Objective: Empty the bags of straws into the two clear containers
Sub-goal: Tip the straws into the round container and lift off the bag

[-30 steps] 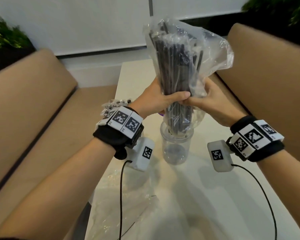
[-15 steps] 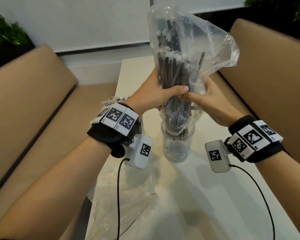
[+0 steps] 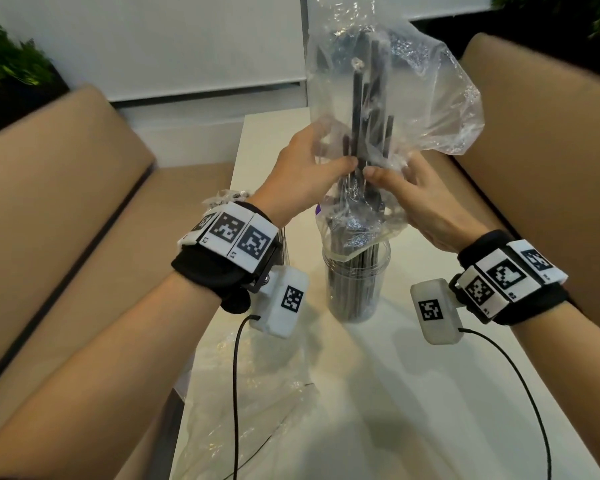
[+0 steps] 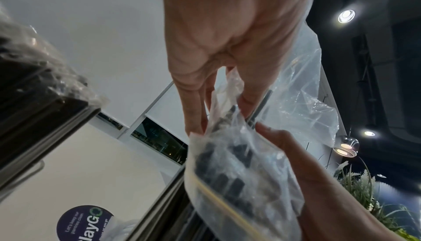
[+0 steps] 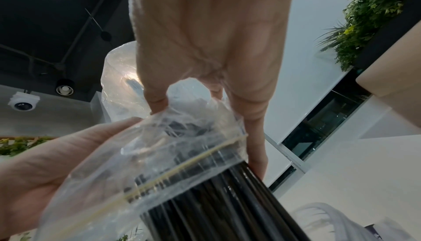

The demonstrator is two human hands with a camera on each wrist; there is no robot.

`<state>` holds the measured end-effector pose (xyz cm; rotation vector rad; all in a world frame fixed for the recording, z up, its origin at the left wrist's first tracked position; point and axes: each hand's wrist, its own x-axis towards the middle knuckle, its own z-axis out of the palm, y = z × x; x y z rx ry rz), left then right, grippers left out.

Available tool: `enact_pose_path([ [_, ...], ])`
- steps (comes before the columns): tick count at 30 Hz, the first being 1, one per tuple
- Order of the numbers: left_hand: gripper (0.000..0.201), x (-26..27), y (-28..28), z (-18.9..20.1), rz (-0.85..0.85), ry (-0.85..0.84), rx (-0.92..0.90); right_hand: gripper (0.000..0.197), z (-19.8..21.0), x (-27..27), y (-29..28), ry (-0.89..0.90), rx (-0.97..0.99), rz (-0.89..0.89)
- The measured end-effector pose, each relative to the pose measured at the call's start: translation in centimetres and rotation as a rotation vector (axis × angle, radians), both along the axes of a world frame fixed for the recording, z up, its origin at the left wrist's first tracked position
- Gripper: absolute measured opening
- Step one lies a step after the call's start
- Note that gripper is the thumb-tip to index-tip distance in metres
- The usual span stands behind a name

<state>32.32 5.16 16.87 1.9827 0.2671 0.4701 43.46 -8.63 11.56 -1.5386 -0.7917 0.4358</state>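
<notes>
A clear plastic bag (image 3: 413,98) is held mouth-down over a clear container (image 3: 355,285) on the white table. Black straws (image 3: 361,109) run from the bag into the container, which is packed with them. My left hand (image 3: 323,168) and right hand (image 3: 395,178) pinch the bag around its middle, thumbs nearly touching. In the left wrist view my left hand (image 4: 227,104) squeezes the bag (image 4: 239,164). The right wrist view shows my right hand (image 5: 205,104) gripping the bag (image 5: 159,155), with straws (image 5: 216,209) coming out of its mouth. A second container (image 3: 227,199) with straws is mostly hidden behind my left wrist.
An empty clear bag (image 3: 257,393) lies crumpled on the table (image 3: 413,410) near the front left. Tan cushioned benches (image 3: 66,220) flank the narrow table on both sides. A purple sticker (image 4: 84,223) sits on the tabletop behind the container.
The bag has risen and gone slack while most straws slid down into the container, which was nearly empty before. Both hands have loosened from a tight wrap to a pinch.
</notes>
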Motion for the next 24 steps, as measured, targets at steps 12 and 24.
enact_pose_path([
  [12,0.034,0.2,-0.1,-0.6,-0.013,0.046,0.010,0.044,0.0,0.0,-0.9,0.113,0.036,0.007],
  [24,0.023,0.6,-0.2,-1.3,-0.063,0.044,-0.033,0.044,0.1,0.1,-1.7,0.084,0.039,0.106],
])
